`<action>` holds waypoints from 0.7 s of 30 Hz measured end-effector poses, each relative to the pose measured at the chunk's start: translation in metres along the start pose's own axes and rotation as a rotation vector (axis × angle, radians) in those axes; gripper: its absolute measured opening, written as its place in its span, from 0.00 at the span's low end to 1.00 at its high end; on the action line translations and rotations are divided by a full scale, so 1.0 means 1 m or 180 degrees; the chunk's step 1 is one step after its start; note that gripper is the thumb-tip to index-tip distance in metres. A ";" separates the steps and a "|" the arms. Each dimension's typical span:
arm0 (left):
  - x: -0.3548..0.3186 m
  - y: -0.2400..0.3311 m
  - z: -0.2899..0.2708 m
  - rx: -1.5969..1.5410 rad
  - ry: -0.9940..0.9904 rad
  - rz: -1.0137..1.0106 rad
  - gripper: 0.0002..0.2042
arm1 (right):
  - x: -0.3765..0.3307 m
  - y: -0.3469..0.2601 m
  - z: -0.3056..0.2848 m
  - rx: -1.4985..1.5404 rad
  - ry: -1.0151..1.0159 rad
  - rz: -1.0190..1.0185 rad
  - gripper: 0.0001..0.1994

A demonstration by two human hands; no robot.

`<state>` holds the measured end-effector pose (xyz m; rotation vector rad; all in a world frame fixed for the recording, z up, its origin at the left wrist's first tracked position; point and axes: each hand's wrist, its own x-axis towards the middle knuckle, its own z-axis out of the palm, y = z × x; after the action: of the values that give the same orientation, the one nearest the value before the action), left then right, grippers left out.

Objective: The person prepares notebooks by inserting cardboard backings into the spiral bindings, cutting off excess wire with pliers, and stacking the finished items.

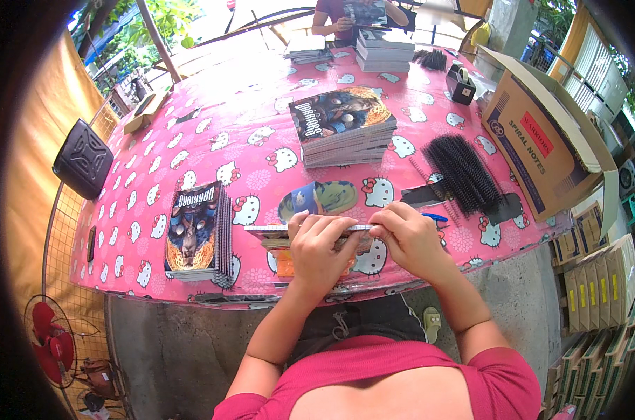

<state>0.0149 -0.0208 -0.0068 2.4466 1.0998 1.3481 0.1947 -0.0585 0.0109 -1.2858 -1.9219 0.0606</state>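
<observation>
My left hand [320,246] and my right hand [410,236] both grip a thin notebook [274,235] held edge-up over the near edge of the pink patterned table [226,119]. My fingers pinch along its top edge. A loose printed cover [319,198] lies flat just beyond it. Black spiral binding combs [463,172] lie in a heap to the right of my right hand, with a blue pen [435,217] beside them.
A bound notebook pile [197,231] lies to my left and a taller stack [343,126] sits mid-table. An open cardboard box [541,140] stands at right. Another person [345,17] works at the far end with more stacks [384,52]. A red fan [50,348] stands on the floor at left.
</observation>
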 end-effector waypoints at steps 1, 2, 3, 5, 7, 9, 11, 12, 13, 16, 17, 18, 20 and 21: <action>-0.001 -0.001 0.000 0.0000 -0.0003 0.0004 0.08 | 0.002 -0.003 0.002 0.0028 0.0111 0.0020 0.10; -0.002 -0.002 0.001 0.0009 0.0018 0.0000 0.08 | 0.003 -0.004 0.003 0.0059 0.0221 0.0038 0.10; -0.002 -0.001 0.001 0.0011 0.0041 -0.0004 0.08 | 0.003 -0.003 0.004 0.0024 0.0084 0.0026 0.10; -0.004 -0.001 0.000 0.0045 0.0061 -0.0001 0.08 | 0.000 0.001 0.005 -0.0032 -0.0198 -0.0010 0.10; -0.006 0.001 -0.003 0.0111 0.0055 0.0013 0.08 | 0.015 0.021 -0.006 0.0295 -0.1068 -0.0114 0.09; -0.012 -0.003 -0.004 0.0121 0.0086 0.0192 0.09 | 0.054 0.036 -0.004 0.0695 -0.1924 0.0282 0.08; -0.012 -0.003 -0.002 0.0070 0.0029 0.0355 0.11 | 0.080 0.077 0.040 0.0124 -0.1301 -0.0428 0.10; -0.013 -0.006 -0.004 0.0070 -0.0025 0.0366 0.12 | 0.082 0.080 0.061 -0.0033 -0.1642 -0.0491 0.12; -0.013 -0.008 -0.006 0.0076 -0.0062 0.0380 0.13 | 0.085 0.082 0.080 -0.0206 -0.1977 -0.0572 0.14; -0.005 -0.003 -0.013 0.0477 0.0187 0.0035 0.16 | 0.078 0.099 0.117 -0.0775 -0.2345 -0.0690 0.21; -0.006 -0.007 -0.014 0.0455 0.0194 0.0009 0.16 | 0.075 0.101 0.117 -0.0673 -0.2235 -0.0707 0.22; -0.009 -0.013 -0.015 0.0440 0.0193 -0.0020 0.16 | 0.073 0.102 0.115 -0.0569 -0.2031 -0.0459 0.22; -0.013 -0.016 -0.014 0.0416 0.0195 -0.0026 0.16 | 0.060 0.109 0.101 -0.0353 -0.1632 0.0118 0.22; -0.015 -0.016 -0.015 0.0407 0.0223 -0.0045 0.15 | 0.055 0.108 0.083 0.0654 -0.1154 0.0493 0.20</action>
<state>-0.0103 -0.0220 -0.0154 2.4913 1.2543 1.4109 0.2147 0.0678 -0.0609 -1.3484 -2.0453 0.5908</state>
